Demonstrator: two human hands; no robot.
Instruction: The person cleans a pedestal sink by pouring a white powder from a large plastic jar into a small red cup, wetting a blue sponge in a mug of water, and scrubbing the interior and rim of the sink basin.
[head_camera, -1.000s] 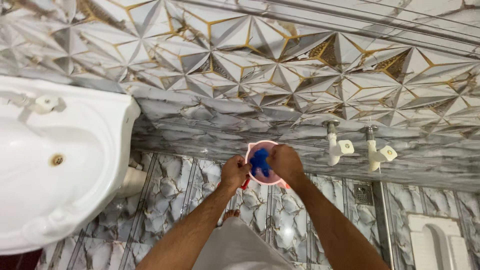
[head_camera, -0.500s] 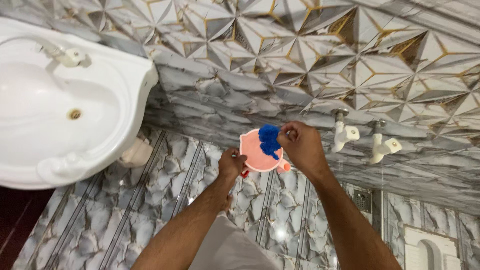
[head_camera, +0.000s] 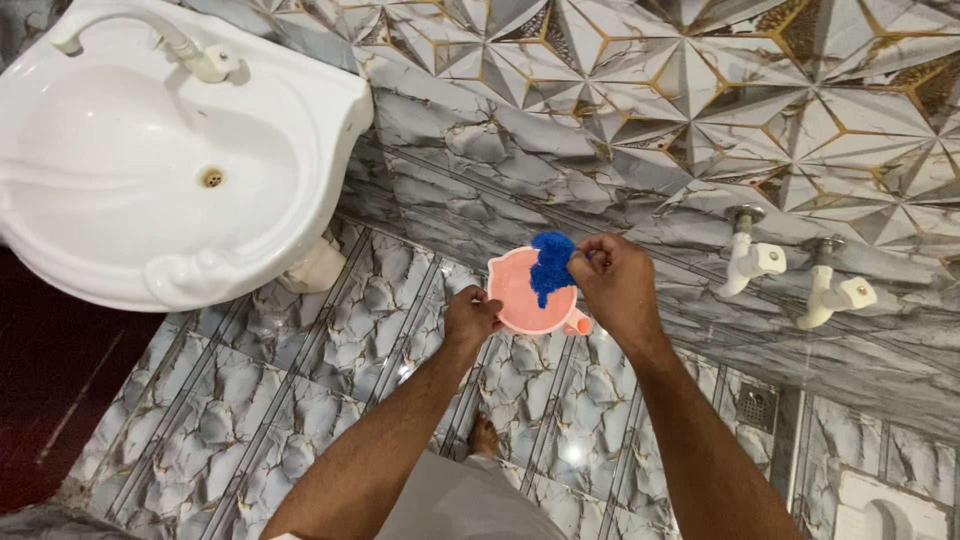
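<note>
My left hand (head_camera: 469, 317) grips the left rim of a small pink plastic mug (head_camera: 521, 293), held out in front of me above the tiled floor. My right hand (head_camera: 612, 281) pinches a blue fluffy scrubber (head_camera: 551, 265) and holds it over the mug's right side, partly hanging into the opening. The mug's spout or handle stub pokes out at the lower right, beside my right wrist.
A white wash basin (head_camera: 160, 170) with a white tap (head_camera: 195, 52) is fixed to the wall at upper left. Two white wall taps (head_camera: 752, 262) (head_camera: 835, 295) stick out at right. A floor drain (head_camera: 757, 405) and a white squat toilet (head_camera: 880, 510) lie at lower right. My foot (head_camera: 486, 436) shows below.
My right hand has lifted the blue scrubber from inside the mug up to its rim. The view has swung left and down, bringing the basin further into sight.
</note>
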